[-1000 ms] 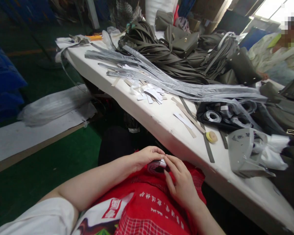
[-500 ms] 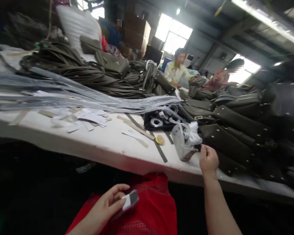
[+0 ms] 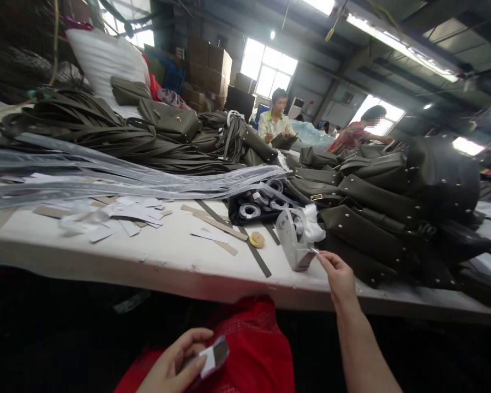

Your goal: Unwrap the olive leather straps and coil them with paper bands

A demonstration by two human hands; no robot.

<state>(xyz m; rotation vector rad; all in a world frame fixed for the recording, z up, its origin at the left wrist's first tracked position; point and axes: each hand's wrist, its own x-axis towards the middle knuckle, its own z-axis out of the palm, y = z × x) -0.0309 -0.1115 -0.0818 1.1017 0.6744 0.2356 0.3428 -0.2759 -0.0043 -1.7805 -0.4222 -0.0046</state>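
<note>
My left hand [image 3: 180,360] is closed round a small wrapped packet [image 3: 214,357], dark with a white band, low over the red apron [image 3: 257,349]. At the table's front edge, the thumb and fingertips of my right hand [image 3: 340,275] pinch the end of a clear tape strip [image 3: 314,250] at the front of a grey tape dispenser [image 3: 293,245]. Crumpled white material [image 3: 312,224] sits at the dispenser's right side. Left of it lies a small yellow and tan roll [image 3: 256,239].
Dark green bags [image 3: 380,213] are heaped on the right. Long straps [image 3: 118,131], clear plastic strips [image 3: 167,180], paper scraps [image 3: 131,213] and a black tray of coils [image 3: 249,210] cover the table [image 3: 180,256]. Two people work behind.
The camera view has shifted, so the table's contents appear further left. My right hand has come nearer the dispenser's front, its fingertips now at the tape. My left hand still holds the packet.
</note>
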